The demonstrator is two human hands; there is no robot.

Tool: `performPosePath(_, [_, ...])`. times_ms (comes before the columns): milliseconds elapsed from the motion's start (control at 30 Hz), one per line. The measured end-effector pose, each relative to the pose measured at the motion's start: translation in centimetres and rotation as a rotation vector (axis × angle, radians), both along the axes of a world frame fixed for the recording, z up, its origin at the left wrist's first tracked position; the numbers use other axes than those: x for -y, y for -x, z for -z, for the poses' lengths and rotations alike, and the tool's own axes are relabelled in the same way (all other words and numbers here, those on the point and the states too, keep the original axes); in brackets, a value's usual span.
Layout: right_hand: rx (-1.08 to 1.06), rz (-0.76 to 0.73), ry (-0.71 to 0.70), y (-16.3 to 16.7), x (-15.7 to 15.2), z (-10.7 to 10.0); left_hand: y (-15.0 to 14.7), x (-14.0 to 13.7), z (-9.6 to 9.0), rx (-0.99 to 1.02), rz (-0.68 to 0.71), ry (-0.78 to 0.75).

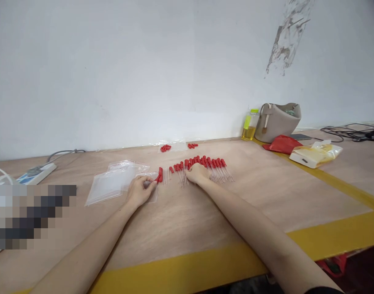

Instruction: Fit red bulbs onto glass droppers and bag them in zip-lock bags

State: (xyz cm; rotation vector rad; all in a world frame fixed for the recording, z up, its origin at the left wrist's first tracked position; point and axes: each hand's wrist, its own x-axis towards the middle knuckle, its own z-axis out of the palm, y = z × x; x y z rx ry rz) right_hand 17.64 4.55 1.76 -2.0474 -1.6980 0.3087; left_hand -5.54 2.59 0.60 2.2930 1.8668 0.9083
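Note:
Red rubber bulbs lie at the fingertips of my left hand, whose thumb and forefinger close on the end of one. Under that hand is a clear zip bag. My right hand reaches down into a row of droppers with red bulbs and thin clear tubes. Its fingers are pinched at a dropper, partly hidden by the hand. Between the hands lie a few bare clear tubes and a loose red bulb.
Flat zip bags are stacked left. Bagged red bulbs lie by the wall. A power strip is far left. At right stand a bottle and grey bag, with a red pouch, tissue pack and black cables.

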Motion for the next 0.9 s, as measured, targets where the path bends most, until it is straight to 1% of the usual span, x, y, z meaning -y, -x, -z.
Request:
performPosePath(367, [0.022, -0.007, -0.087, -0.8, 1.0, -0.1, -0.1, 0.0, 0.3, -0.031, 0.028, -0.002])
performPosePath(600, [0.033, -0.057, -0.225, -0.7, 2.1, -0.3, -0.5, 0.5, -0.4, 0.041, 0.022, 0.013])
performPosePath(667, [0.058, -0.105, -0.228, 0.0, 2.2, -0.4, -0.6, -0.1, -0.9, 0.075, 0.032, 0.058])
performPosePath(733, [0.087, -0.168, -0.2, 1.1, 2.2, -0.6, -0.8, -1.1, -1.6, 0.08, 0.006, 0.125])
performPosePath(833, [0.118, -0.215, -0.148, 3.1, 1.7, -0.8, -1.5, -3.1, -2.7, 0.044, -0.097, 0.206])
performPosePath(900, [0.128, -0.193, -0.126, 4.5, 1.2, -1.1, -2.1, -4.3, -3.3, 0.023, -0.152, 0.251])
